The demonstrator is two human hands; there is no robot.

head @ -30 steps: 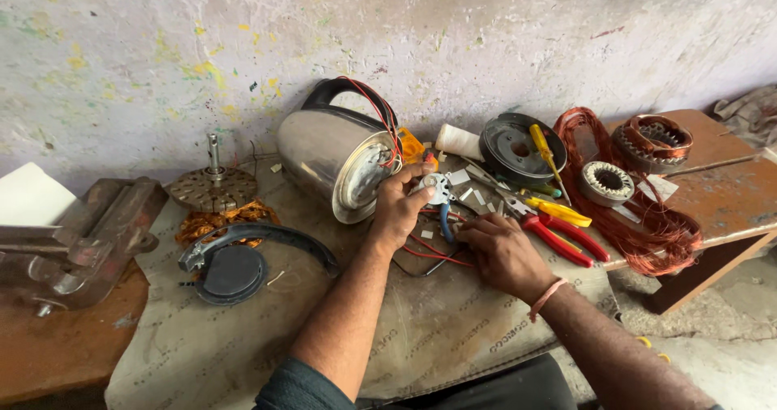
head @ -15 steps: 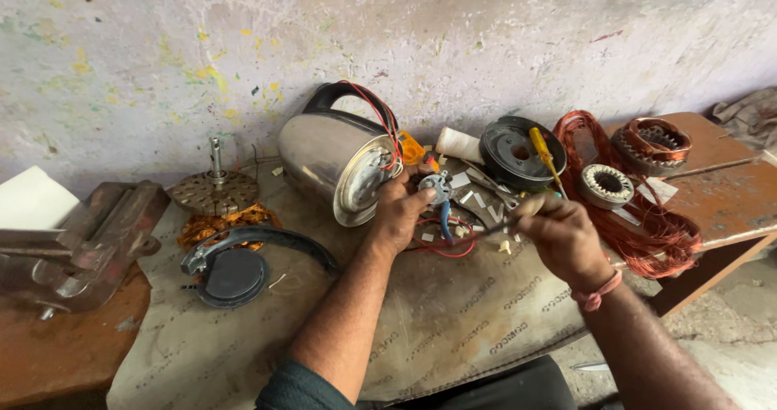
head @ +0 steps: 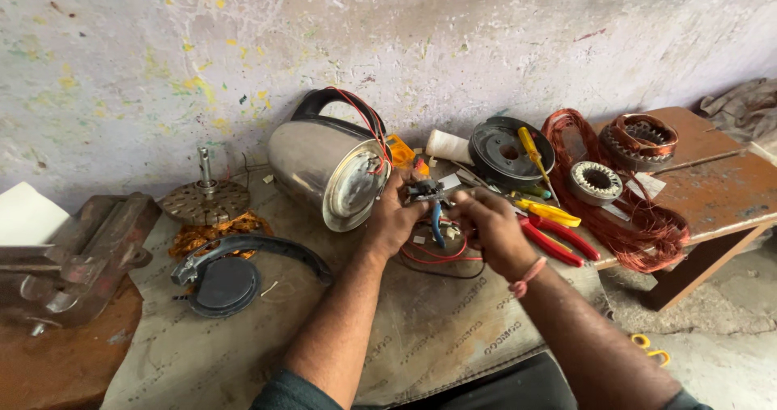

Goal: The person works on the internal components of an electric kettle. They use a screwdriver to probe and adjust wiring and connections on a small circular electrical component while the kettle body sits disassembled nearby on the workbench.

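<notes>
Hands meet just right of steel kettle (head: 328, 171) lying on its side: left hand (head: 394, 216) grips small wired part (head: 426, 190), steadying it; right hand (head: 486, 224) fingers pinch its blue wire (head: 437, 222). Red pliers (head: 558, 240) further right.

The kettle (head: 328, 169) lies left of the hands, the pliers (head: 558, 230) right, the vise (head: 73, 256) far left.

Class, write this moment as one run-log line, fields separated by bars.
left hand: holds small wired part | right hand: touches same part | steel kettle: on its side | red pliers: on bench
</notes>
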